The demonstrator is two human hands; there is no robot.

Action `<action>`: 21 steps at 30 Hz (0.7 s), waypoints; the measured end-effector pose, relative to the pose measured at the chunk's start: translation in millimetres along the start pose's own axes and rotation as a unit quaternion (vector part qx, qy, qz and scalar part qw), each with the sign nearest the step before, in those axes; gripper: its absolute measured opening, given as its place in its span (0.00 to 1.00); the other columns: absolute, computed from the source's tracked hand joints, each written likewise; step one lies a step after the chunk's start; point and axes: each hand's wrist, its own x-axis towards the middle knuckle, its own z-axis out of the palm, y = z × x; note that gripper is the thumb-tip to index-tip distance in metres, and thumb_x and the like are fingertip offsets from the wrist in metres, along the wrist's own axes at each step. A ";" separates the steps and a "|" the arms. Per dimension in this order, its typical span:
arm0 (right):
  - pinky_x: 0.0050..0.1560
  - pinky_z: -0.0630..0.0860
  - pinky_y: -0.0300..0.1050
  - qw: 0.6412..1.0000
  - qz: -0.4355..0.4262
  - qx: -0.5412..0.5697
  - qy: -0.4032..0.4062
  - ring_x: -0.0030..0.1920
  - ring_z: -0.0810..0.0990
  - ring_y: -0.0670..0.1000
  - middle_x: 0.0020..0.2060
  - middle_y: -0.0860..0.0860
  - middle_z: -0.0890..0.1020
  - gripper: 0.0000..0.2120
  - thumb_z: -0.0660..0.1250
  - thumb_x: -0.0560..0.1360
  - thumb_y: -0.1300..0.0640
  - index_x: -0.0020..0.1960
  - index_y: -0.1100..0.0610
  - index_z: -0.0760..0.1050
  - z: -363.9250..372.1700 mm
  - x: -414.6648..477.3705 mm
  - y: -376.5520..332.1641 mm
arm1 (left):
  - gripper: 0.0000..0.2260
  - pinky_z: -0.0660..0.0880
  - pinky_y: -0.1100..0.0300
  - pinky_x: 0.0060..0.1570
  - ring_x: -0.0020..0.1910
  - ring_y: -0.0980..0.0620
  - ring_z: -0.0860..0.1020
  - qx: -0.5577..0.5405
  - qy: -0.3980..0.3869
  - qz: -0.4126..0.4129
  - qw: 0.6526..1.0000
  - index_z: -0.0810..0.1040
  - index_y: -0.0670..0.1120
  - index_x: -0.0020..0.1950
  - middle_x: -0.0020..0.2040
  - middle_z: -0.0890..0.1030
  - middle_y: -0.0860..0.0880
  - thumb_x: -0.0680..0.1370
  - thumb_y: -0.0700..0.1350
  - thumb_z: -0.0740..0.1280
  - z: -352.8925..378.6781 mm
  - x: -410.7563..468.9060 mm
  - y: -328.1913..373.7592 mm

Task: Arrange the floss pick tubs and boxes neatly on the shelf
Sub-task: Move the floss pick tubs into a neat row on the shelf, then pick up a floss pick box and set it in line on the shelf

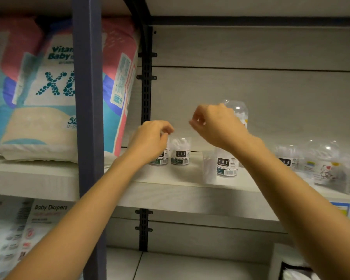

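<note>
Nearest, the left hand [152, 138] curls over a small clear floss pick tub with a dark label [160, 158] and hides its top. The right hand [216, 126] curls before a clear upper tub [238, 112] stacked on a taller labelled tub [226, 166]. I cannot tell whether either hand is gripping. On the pale shelf [170, 178], a matching second tub [180, 152] stands just beside the first, probably starting a row.

Single head-worn view, close to the shelf [170, 190] (facing it nearly level)

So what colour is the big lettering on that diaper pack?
The lettering is teal, made of bubble-like dots; see head view.
</note>
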 end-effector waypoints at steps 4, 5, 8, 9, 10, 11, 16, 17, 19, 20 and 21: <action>0.43 0.71 0.49 0.995 0.088 -0.042 -0.029 0.52 0.76 0.60 0.49 0.57 0.79 0.28 0.61 0.71 0.34 0.53 0.59 0.72 -15.3 -60.9 0.8 | 0.10 0.75 0.54 0.51 0.46 0.51 0.79 -0.057 -0.053 0.015 0.997 0.81 0.49 0.50 0.49 0.84 0.51 0.76 0.41 0.62 3.6 -23.1 9.2; 0.43 0.71 0.49 0.993 0.103 -0.048 -0.040 0.52 0.76 0.60 0.49 0.58 0.79 0.30 0.61 0.70 0.32 0.53 0.59 0.71 -10.7 -68.1 0.8 | 0.10 0.75 0.55 0.50 0.44 0.51 0.79 -0.067 -0.064 0.014 0.996 0.81 0.49 0.50 0.48 0.83 0.51 0.76 0.41 0.62 5.4 -26.5 10.9; 0.40 0.68 0.47 0.988 0.132 -0.040 -0.065 0.51 0.78 0.62 0.49 0.59 0.80 0.33 0.62 0.68 0.31 0.51 0.61 0.72 6.4 -76.3 -0.4 | 0.10 0.69 0.61 0.44 0.36 0.57 0.73 -0.077 -0.068 0.014 0.995 0.82 0.49 0.49 0.47 0.83 0.51 0.76 0.40 0.62 10.3 -33.5 15.7; 0.41 0.67 0.47 0.987 0.141 -0.036 -0.073 0.52 0.78 0.62 0.49 0.60 0.80 0.32 0.62 0.68 0.32 0.51 0.62 0.72 11.1 -77.0 -0.8 | 0.09 0.69 0.62 0.43 0.35 0.58 0.72 -0.083 -0.068 0.011 0.994 0.82 0.48 0.49 0.46 0.83 0.51 0.76 0.39 0.62 11.3 -35.2 17.2; 0.41 0.68 0.47 0.985 0.149 -0.034 -0.076 0.53 0.77 0.62 0.50 0.61 0.80 0.30 0.63 0.70 0.34 0.50 0.62 0.73 14.9 -77.2 -0.5 | 0.09 0.69 0.62 0.44 0.35 0.59 0.73 -0.088 -0.070 0.008 0.994 0.82 0.48 0.49 0.46 0.83 0.51 0.76 0.40 0.63 11.9 -36.7 18.5; 0.43 0.70 0.47 0.985 0.154 -0.033 -0.073 0.53 0.77 0.63 0.50 0.61 0.79 0.27 0.63 0.71 0.38 0.50 0.63 0.74 17.1 -77.2 0.3 | 0.09 0.71 0.61 0.45 0.37 0.58 0.74 -0.090 -0.072 0.005 0.993 0.82 0.48 0.49 0.47 0.83 0.51 0.76 0.40 0.63 12.0 -38.4 19.7; 0.40 0.68 0.47 0.993 0.108 -0.048 -0.010 0.48 0.78 0.63 0.47 0.60 0.80 0.18 0.63 0.72 0.44 0.50 0.59 0.73 14.3 -81.9 11.0 | 0.09 0.70 0.62 0.46 0.43 0.54 0.76 -0.136 -0.051 -0.010 0.989 0.81 0.45 0.53 0.47 0.81 0.51 0.78 0.44 0.62 5.0 -41.0 28.5; 0.39 0.69 0.47 0.995 0.079 -0.053 0.021 0.47 0.79 0.62 0.46 0.57 0.81 0.18 0.63 0.72 0.43 0.50 0.57 0.73 12.6 -84.9 13.7 | 0.10 0.70 0.62 0.47 0.44 0.53 0.77 -0.175 -0.049 -0.031 0.983 0.81 0.45 0.53 0.46 0.81 0.51 0.78 0.46 0.62 1.8 -40.8 30.6; 0.33 0.70 0.44 0.992 -0.004 -0.056 0.114 0.40 0.82 0.59 0.41 0.52 0.83 0.16 0.67 0.71 0.42 0.48 0.55 0.74 9.1 -92.6 20.6 | 0.13 0.74 0.58 0.49 0.45 0.52 0.78 -0.297 -0.078 -0.093 0.947 0.80 0.46 0.53 0.47 0.81 0.51 0.78 0.51 0.61 -6.9 -42.7 33.6; 0.30 0.70 0.41 0.983 -0.046 -0.055 0.166 0.37 0.82 0.56 0.40 0.50 0.83 0.15 0.69 0.70 0.44 0.47 0.54 0.75 6.2 -96.9 23.8 | 0.15 0.76 0.57 0.50 0.46 0.52 0.79 -0.347 -0.102 -0.117 0.925 0.79 0.46 0.54 0.50 0.81 0.51 0.77 0.55 0.61 -11.3 -45.3 34.4; 0.29 0.70 0.41 0.972 -0.083 -0.051 0.213 0.36 0.82 0.55 0.40 0.49 0.84 0.13 0.70 0.69 0.46 0.47 0.55 0.77 3.6 -101.1 27.0 | 0.17 0.78 0.58 0.51 0.48 0.53 0.80 -0.376 -0.123 -0.127 0.909 0.78 0.47 0.56 0.52 0.81 0.52 0.76 0.58 0.62 -14.9 -48.7 34.2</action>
